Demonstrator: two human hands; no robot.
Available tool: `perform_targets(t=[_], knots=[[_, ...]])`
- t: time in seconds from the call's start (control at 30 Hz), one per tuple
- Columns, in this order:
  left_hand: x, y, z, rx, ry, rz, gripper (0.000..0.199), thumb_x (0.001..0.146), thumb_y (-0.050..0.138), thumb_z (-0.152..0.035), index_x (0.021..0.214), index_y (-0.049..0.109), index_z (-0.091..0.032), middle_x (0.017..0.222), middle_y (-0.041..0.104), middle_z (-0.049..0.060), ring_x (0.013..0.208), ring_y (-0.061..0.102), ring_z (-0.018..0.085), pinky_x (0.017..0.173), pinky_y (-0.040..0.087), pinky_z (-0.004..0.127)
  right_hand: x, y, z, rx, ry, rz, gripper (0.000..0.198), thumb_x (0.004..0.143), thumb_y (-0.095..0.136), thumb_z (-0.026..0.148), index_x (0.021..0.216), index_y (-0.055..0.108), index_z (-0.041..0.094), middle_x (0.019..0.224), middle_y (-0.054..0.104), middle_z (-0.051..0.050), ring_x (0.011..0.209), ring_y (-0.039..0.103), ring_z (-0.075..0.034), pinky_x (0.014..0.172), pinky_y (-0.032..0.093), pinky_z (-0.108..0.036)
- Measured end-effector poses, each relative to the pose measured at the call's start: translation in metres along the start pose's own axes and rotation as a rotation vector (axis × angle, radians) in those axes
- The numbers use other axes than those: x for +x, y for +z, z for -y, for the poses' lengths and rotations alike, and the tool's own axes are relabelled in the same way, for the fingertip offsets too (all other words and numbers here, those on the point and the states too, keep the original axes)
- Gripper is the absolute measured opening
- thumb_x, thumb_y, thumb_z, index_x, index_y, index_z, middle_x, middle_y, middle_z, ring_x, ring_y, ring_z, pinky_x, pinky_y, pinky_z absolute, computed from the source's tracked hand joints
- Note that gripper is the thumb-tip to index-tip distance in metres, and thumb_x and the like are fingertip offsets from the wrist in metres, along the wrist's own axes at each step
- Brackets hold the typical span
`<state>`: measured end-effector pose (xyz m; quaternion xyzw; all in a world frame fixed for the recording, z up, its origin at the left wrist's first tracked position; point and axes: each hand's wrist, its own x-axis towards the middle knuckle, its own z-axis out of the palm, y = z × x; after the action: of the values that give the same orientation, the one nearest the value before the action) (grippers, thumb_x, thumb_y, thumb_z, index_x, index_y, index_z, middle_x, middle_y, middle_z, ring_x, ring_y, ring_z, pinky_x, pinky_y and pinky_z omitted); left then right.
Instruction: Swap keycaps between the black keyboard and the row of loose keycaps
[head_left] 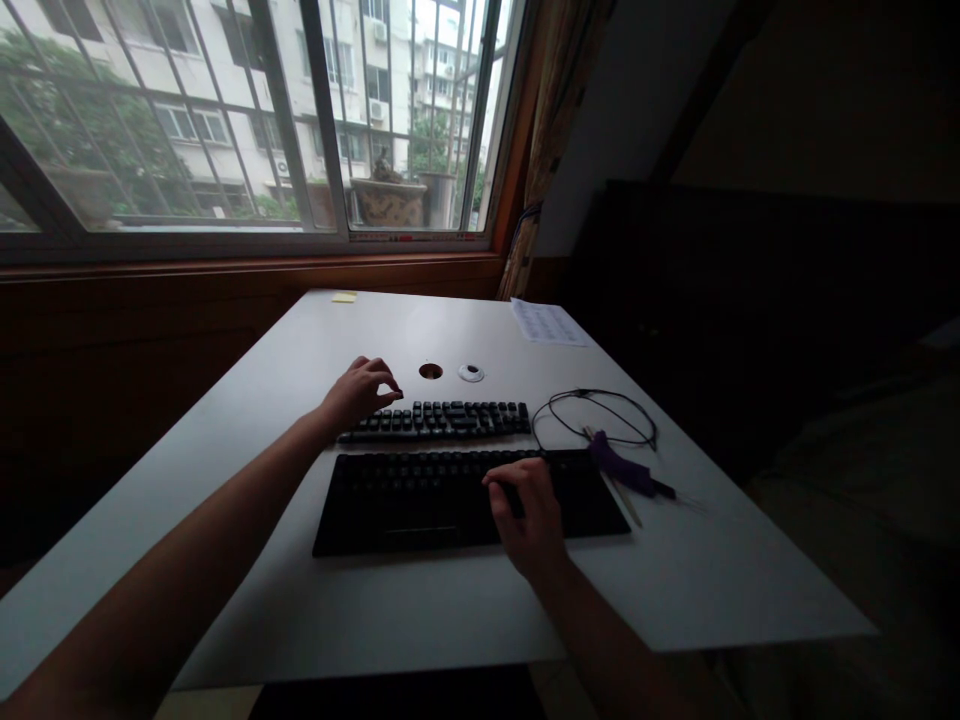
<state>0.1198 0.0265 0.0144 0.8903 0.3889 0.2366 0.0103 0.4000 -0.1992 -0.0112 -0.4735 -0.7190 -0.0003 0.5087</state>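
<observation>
My left hand (362, 390) hovers over the left end of several rows of black keycaps (450, 421). Its thumb and index finger pinch a small dark keycap (399, 396). Nearer to me lies a wide black keyboard (450, 510), with keys showing along its upper left part and a smooth dark front. Above the keyboard's right half is my right hand (529, 510), thumb and fingertips drawn together. What those fingers hold, if anything, is too small and dark to tell. My right hand hides part of the keyboard.
Right of the keyboard lie a coiled black cable (600, 393), a purple-handled tool (621, 468) and a thin pale stick (628, 505). Behind are a round hole (430, 371) in the white table (247, 420), its white cover (471, 373), printed paper (551, 323) and a yellow note (344, 297).
</observation>
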Motion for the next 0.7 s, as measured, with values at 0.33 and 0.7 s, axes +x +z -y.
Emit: perform_targets(t=[0.33, 0.7], knots=[[-0.076, -0.023, -0.062, -0.155, 0.18, 0.014, 0.006, 0.091, 0.072, -0.026, 0.095, 0.074, -0.023, 0.107, 0.068, 0.006, 0.102, 0.059, 0.024, 0.09, 0.052, 0.04, 0.003, 0.009, 0.002, -0.031, -0.063, 0.116, 0.011, 0.096, 0.056, 0.017, 0.096, 0.062, 0.026, 0.085, 0.066, -0.004, 0.088, 0.059, -0.024, 0.08, 0.052, -0.044], [-0.098, -0.002, -0.12, -0.521, 0.109, 0.06, 0.009, 0.092, 0.069, -0.027, 0.096, 0.073, -0.02, 0.101, 0.064, 0.006, 0.083, 0.067, 0.015, 0.072, 0.057, 0.027, 0.0, 0.023, 0.004, 0.079, -0.215, 0.218, 0.014, 0.095, 0.07, 0.024, 0.108, 0.067, 0.025, 0.094, 0.073, -0.003, 0.087, 0.064, -0.019, 0.08, 0.058, -0.035]])
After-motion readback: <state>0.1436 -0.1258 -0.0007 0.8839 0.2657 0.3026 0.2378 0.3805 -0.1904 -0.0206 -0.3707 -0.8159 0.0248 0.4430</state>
